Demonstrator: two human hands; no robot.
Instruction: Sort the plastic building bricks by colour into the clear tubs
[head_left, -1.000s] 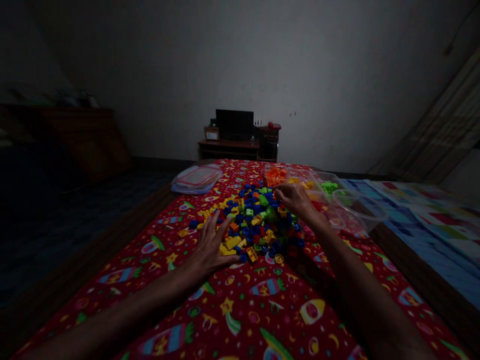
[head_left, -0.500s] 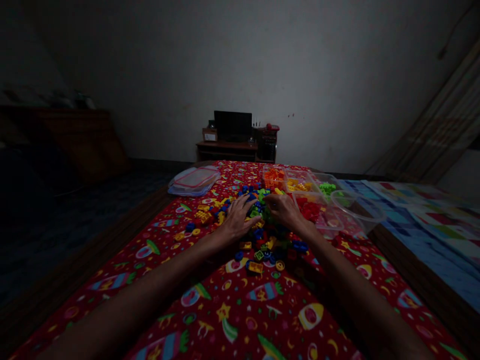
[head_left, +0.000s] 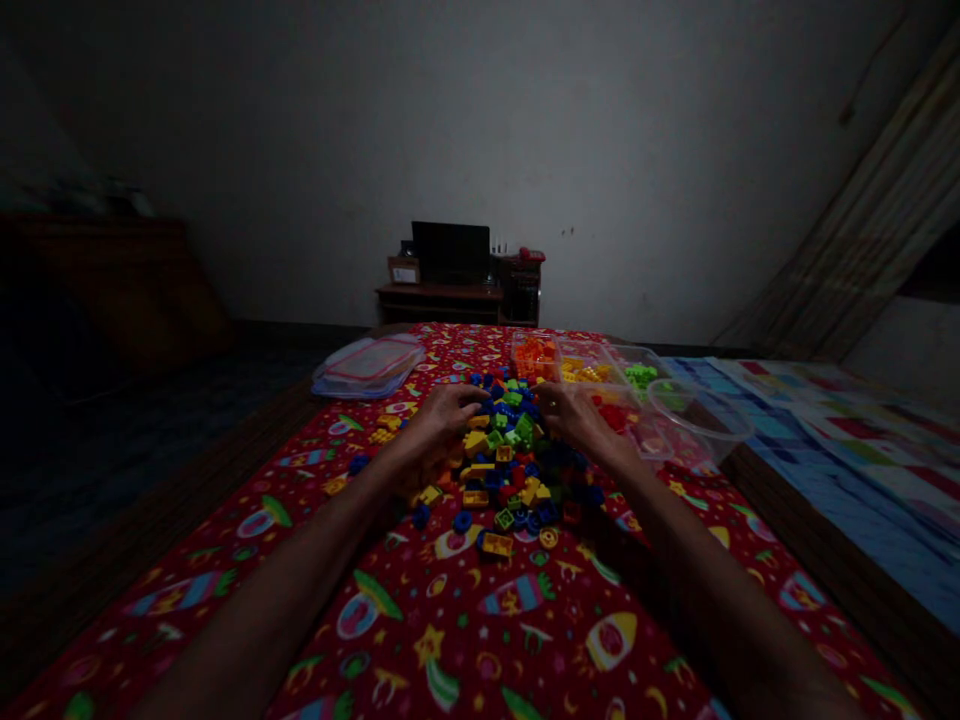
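Observation:
A pile of toy building blocks (head_left: 501, 455) in yellow, blue, green, red and orange lies on a red patterned cloth (head_left: 480, 625). My left hand (head_left: 444, 410) is at the pile's left side, its fingers apart and reaching over the blocks, with nothing seen in them. Across the pile, my right hand (head_left: 574, 415) has bent, parted fingers close to green and blue blocks. Its fingertips are dim, and no block shows in its grasp. An orange-yellow block (head_left: 496, 545) lies at the near edge of the pile.
Clear plastic containers right of the pile hold orange blocks (head_left: 535, 355), yellow blocks (head_left: 586, 371), green blocks (head_left: 641, 376) and red blocks (head_left: 611, 412). A round clear tub (head_left: 701, 425) stands beside them. Stacked lids (head_left: 367, 368) lie back left. A monitor (head_left: 451, 252) stands by the wall.
My left hand has moved left, off the middle of the pile, uncovering more blocks. My right hand stays at the right side, its fingers looking less curled. The view has turned slightly right.

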